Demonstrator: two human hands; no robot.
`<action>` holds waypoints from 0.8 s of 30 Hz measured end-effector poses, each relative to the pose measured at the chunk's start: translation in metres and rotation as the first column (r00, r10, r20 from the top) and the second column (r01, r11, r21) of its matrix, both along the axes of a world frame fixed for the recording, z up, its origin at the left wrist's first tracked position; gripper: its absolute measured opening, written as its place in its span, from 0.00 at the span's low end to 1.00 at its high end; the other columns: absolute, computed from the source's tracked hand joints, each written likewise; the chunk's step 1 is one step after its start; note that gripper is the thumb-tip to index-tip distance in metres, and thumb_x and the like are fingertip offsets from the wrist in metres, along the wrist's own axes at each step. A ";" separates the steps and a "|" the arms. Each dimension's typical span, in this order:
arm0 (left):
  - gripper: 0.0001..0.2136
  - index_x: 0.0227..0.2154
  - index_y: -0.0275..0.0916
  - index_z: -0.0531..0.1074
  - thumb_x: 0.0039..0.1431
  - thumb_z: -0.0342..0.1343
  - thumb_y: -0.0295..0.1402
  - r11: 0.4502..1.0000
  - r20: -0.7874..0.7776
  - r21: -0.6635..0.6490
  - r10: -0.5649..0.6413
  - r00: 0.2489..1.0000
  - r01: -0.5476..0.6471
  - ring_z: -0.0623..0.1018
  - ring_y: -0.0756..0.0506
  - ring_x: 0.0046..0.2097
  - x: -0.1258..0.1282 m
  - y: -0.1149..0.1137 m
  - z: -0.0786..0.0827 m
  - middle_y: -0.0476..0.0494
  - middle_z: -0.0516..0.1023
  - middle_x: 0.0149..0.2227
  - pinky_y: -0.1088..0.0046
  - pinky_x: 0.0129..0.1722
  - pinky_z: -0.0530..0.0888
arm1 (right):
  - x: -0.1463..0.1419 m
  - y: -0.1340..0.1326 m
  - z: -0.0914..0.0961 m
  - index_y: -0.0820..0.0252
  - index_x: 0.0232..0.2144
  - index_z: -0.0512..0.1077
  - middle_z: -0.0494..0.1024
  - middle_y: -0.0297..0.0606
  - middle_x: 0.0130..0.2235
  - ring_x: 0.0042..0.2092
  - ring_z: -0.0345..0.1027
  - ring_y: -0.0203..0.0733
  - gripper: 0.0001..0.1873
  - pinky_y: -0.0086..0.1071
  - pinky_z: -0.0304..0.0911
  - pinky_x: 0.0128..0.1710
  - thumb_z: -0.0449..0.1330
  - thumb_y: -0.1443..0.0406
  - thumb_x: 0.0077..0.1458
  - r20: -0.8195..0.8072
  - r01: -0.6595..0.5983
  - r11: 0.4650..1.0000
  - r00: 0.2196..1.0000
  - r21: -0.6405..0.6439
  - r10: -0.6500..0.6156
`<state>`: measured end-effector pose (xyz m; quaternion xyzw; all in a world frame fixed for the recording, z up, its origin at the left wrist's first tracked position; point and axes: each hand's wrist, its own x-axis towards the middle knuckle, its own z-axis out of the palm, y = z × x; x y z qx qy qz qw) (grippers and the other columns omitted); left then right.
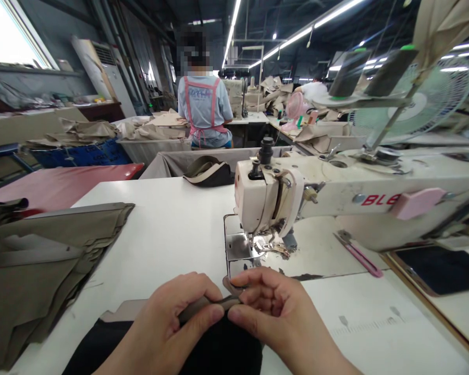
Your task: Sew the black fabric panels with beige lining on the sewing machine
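My left hand (172, 323) and my right hand (277, 312) meet near the front edge of the white sewing table (172, 229). Both pinch a narrow strip of khaki fabric (207, 306) between thumb and fingers, folding it lengthwise. Under the hands lies a dark piece of cloth (219, 349) and a pale khaki piece (125, 311). Just beyond the hands stands the white sewing machine (336, 198), with its presser foot (268, 245) over the metal needle plate (238, 250).
A stack of khaki fabric pieces (42, 260) lies on the table's left. A pink tool (361, 256) rests right of the needle. A fan (418, 104) stands behind the machine. Ahead, a person in a pink apron (205, 109) sits facing away among fabric piles.
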<state>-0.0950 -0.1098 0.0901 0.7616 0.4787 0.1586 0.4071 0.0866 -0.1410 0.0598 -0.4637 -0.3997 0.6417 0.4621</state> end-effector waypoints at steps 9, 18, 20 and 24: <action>0.09 0.29 0.42 0.70 0.60 0.49 0.39 0.991 -0.041 0.130 -0.031 0.999 0.036 0.73 0.49 0.31 0.006 -0.002 0.005 0.51 0.74 0.28 0.77 0.29 0.67 | 0.000 -0.005 0.006 0.61 0.21 0.76 0.73 0.28 0.19 0.20 0.59 0.26 0.09 0.19 0.54 0.21 0.72 0.65 0.38 0.021 0.042 0.998 0.999 -0.038 -0.041; 0.08 0.28 0.42 0.69 0.56 0.53 0.41 0.997 -0.059 0.072 0.020 0.998 -0.016 0.68 0.50 0.28 0.007 0.000 0.002 0.54 0.71 0.25 0.77 0.27 0.64 | 0.002 -0.007 0.001 0.63 0.23 0.73 0.67 0.27 0.17 0.19 0.54 0.26 0.14 0.20 0.48 0.19 0.67 0.57 0.47 0.098 -0.002 1.000 0.995 -0.018 0.003; 0.09 0.27 0.41 0.68 0.56 0.53 0.41 0.999 -0.001 -0.039 0.027 1.000 -0.027 0.65 0.51 0.27 0.008 0.003 0.003 0.55 0.67 0.24 0.78 0.26 0.62 | 0.003 -0.009 -0.001 0.62 0.24 0.73 0.67 0.27 0.18 0.20 0.56 0.27 0.14 0.20 0.51 0.19 0.64 0.57 0.51 0.167 -0.017 1.000 0.986 0.026 0.012; 0.08 0.25 0.38 0.68 0.55 0.54 0.37 0.984 0.142 -0.175 0.001 0.990 0.024 0.64 0.51 0.29 0.015 0.019 0.005 0.55 0.63 0.23 0.79 0.28 0.61 | 0.021 -0.012 -0.011 0.61 0.42 0.72 0.76 0.40 0.34 0.34 0.70 0.38 0.11 0.29 0.68 0.33 0.52 0.66 0.62 0.505 -0.078 0.839 0.827 0.539 -0.247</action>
